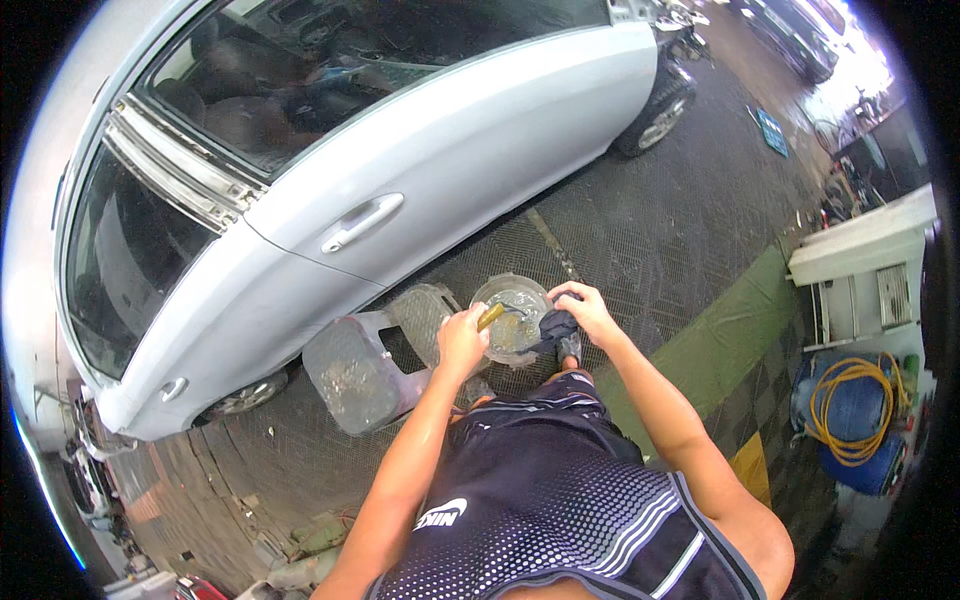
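My left hand (462,340) is closed round a short olive-yellow stick-like piece (490,317), whose kind I cannot make out. My right hand (590,312) pinches a dark, crumpled cloth (559,326) that hangs down from the fingers. Both hands are held above the rim of a round, see-through tub (513,285) with what looks like water in it. Just left of the tub stands a grey plastic stool (420,315), and farther left a second, scuffed stool (348,378).
A silver car (470,130) stands along the far left side, its front wheel (660,120) at upper right. A green strip (715,335) crosses the dark matted floor (690,210). At right, a yellow hose (850,440) lies coiled on a blue drum (815,395), near a white cabinet (880,250).
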Action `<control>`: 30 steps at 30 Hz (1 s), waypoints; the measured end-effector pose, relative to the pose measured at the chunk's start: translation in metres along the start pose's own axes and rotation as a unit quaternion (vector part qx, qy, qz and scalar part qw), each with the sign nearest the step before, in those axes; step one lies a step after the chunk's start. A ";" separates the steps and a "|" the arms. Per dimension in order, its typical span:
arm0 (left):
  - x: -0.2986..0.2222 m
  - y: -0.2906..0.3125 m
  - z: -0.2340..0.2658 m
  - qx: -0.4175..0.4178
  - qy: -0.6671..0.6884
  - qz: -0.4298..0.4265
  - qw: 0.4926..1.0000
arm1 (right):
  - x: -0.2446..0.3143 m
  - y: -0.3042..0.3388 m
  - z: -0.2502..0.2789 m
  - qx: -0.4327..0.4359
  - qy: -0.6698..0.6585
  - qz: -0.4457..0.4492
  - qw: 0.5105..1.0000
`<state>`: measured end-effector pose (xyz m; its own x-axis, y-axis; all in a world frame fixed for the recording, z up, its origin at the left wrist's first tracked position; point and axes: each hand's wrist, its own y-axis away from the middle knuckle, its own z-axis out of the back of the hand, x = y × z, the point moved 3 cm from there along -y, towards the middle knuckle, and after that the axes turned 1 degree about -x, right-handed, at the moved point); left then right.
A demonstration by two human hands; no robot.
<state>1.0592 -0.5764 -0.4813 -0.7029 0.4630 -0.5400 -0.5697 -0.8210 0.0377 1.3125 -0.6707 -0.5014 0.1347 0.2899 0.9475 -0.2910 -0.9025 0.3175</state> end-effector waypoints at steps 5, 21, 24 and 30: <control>-0.007 -0.006 -0.019 -0.008 0.056 0.106 0.993 | 0.031 -0.015 0.008 0.092 0.093 0.015 0.991; -0.051 -0.010 0.077 -0.055 0.580 0.184 0.792 | 0.140 -0.042 -0.058 0.304 0.147 0.298 0.893; -0.051 -0.008 0.088 -0.083 0.579 0.162 0.795 | 0.143 -0.052 -0.065 0.333 0.114 0.296 0.888; -0.030 0.012 0.097 -0.071 0.530 0.198 0.821 | 0.163 -0.047 -0.069 0.291 0.278 0.210 0.891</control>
<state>1.0319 -0.5675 -0.3833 -0.0121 -0.3395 -0.9405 -0.2778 -0.9024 0.3293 1.2828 -0.5590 -0.3590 -0.4075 -0.1451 0.9016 0.3570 -0.9340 0.0110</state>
